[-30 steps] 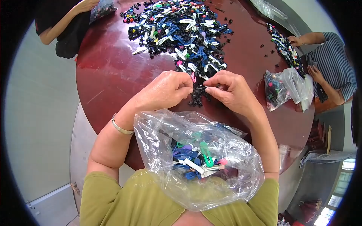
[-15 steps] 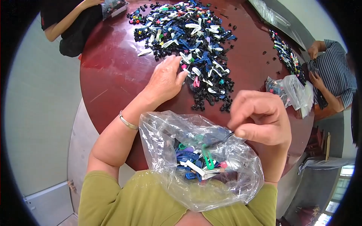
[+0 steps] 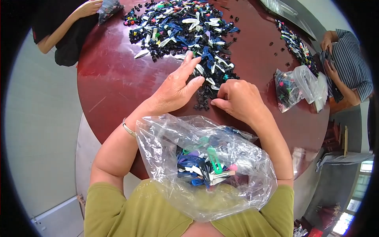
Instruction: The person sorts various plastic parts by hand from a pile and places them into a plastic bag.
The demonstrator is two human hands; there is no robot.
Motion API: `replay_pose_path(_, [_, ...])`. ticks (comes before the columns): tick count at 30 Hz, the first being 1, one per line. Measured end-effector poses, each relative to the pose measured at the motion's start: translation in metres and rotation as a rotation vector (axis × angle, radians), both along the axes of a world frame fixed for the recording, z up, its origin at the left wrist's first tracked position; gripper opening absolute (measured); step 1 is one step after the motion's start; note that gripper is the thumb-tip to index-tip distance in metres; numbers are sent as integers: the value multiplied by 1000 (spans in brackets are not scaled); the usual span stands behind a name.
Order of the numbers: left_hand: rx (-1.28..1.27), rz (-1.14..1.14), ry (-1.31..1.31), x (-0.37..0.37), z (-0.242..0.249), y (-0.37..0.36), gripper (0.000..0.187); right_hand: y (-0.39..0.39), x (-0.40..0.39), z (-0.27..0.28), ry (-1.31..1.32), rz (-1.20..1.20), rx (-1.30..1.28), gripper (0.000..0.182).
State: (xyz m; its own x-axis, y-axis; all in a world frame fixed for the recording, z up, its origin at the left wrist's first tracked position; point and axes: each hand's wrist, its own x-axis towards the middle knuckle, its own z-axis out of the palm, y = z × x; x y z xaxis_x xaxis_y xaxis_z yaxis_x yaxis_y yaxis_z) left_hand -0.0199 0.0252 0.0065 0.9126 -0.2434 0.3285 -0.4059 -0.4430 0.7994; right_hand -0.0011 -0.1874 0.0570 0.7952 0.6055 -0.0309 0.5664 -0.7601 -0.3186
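A large heap of hair clips (image 3: 185, 33) spreads over the table, mostly black, white and dark blue snap clips mixed with small black claw clips. My left hand (image 3: 177, 89) rests against the heap's near left side, its fingers stretched out and the thumb apart. At the near right edge of the heap, my right hand (image 3: 242, 98) has its fingers curled down into the small black clips; its fingertips are partly hidden, and what they pinch cannot be made out. Close to my body, between my forearms, an open clear plastic bag (image 3: 158, 162) holds blue, white, green and purple clips (image 3: 201, 168).
The round dark red table (image 3: 114, 87) carries a second row of clips (image 3: 296, 45) at the right, beside a filled plastic bag (image 3: 290, 89). A person in a striped shirt (image 3: 351, 59) sits there. At upper left another person's hand (image 3: 90, 8) touches a bag of clips (image 3: 109, 11).
My right hand has moved from above the plastic bag forward and left to the heap's edge. Black clips it held over the bag no longer show. My left hand stays at the heap.
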Motion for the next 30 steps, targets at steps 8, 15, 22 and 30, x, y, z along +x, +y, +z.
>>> replay_pose_path(8, [-30,129,37,9,-1,11,46,-15,10,10,109,-141,179,19])
replay_pose_path(15, [269,222,38,3,0,8,61,-25,-15,68,361,-180,560,12])
replay_pose_path(22, [587,-16,111,-12,18,11,122,-19,-49,90,350,37,661,13])
replay_pose_path(30, [699,100,35,-14,3,-8,131,-13,-5,22,306,188,35,21])
